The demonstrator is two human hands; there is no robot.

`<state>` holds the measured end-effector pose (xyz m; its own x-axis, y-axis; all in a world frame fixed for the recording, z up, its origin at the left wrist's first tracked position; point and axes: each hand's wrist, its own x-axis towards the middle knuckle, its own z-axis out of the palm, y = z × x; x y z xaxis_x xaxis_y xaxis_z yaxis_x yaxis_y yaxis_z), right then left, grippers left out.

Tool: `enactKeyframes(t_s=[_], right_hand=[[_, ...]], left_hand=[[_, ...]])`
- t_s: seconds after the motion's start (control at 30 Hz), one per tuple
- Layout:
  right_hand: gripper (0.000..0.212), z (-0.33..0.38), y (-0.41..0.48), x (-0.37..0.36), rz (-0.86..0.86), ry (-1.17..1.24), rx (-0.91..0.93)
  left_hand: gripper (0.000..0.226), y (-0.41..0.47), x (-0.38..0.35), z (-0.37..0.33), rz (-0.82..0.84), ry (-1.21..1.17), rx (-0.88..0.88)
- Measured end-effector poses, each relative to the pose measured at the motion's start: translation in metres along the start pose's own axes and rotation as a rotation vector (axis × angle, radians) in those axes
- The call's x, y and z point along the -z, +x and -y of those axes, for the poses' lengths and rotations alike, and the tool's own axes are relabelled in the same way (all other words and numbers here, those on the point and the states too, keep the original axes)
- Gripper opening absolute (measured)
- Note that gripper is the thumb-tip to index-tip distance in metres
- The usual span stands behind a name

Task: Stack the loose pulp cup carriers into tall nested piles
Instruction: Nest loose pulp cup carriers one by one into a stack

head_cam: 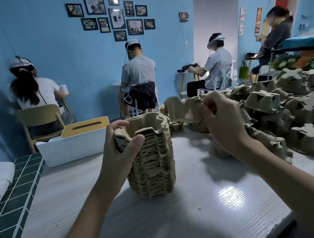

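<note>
Anchor: Head view, and the left hand (120, 142) grips the top rim of the nested pile (150, 158), thumb across the front, fingers curled over the left lip. That pile stands upright at the middle of the worktop (199, 201).

Analyst: And the right hand (224, 119) pinches one loose carrier (182, 109) by its edge, lifted off the worktop, just beyond the pile's far right side. Whether they touch, I can't tell.

Anchor: What does a clean drop take?

Analyst: I'd say turn its cups to match the top layer, bring it level over the pile, then press evenly so it seats. The left hand should brace lower down, or those fingers get nested in.

Anchor: Plenty to go?

Analyst: Big heap of loose carriers (287, 109) along the worktop's right edge, so yes, by my read.
</note>
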<state>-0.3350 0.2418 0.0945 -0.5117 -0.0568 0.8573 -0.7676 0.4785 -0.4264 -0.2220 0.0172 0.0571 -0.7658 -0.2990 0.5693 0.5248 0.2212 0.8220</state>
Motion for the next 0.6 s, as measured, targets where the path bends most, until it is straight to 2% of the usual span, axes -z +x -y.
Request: enactKeyframes(t_s=[0.1, 0.2, 0.27, 0.37, 0.53, 0.6], right_hand=[[0.01, 0.02, 0.01, 0.001, -0.103, 0.186, -0.079], [0.012, 0.044, 0.013, -0.002, 0.02, 0.44, -0.05], [0.016, 0.059, 0.012, -0.008, 0.068, 0.504, 0.003], [0.017, 0.076, 0.007, -0.021, 0.13, 0.525, 0.042], [0.015, 0.078, -0.003, -0.023, 0.327, 0.351, 0.182], [0.022, 0.072, -0.006, -0.02, 0.303, 0.348, 0.201]], left_hand=[[0.056, 0.0, -0.001, -0.002, 0.006, -0.021, -0.006], [0.068, 0.0, -0.001, -0.003, -0.007, -0.065, -0.007], [0.082, 0.0, -0.002, -0.003, -0.021, -0.075, 0.001], [0.1, -0.001, -0.001, -0.005, -0.031, -0.051, -0.001], [0.096, -0.002, -0.002, -0.004, -0.037, -0.061, -0.012], [0.101, -0.001, -0.001, -0.003, -0.042, -0.048, -0.005]])
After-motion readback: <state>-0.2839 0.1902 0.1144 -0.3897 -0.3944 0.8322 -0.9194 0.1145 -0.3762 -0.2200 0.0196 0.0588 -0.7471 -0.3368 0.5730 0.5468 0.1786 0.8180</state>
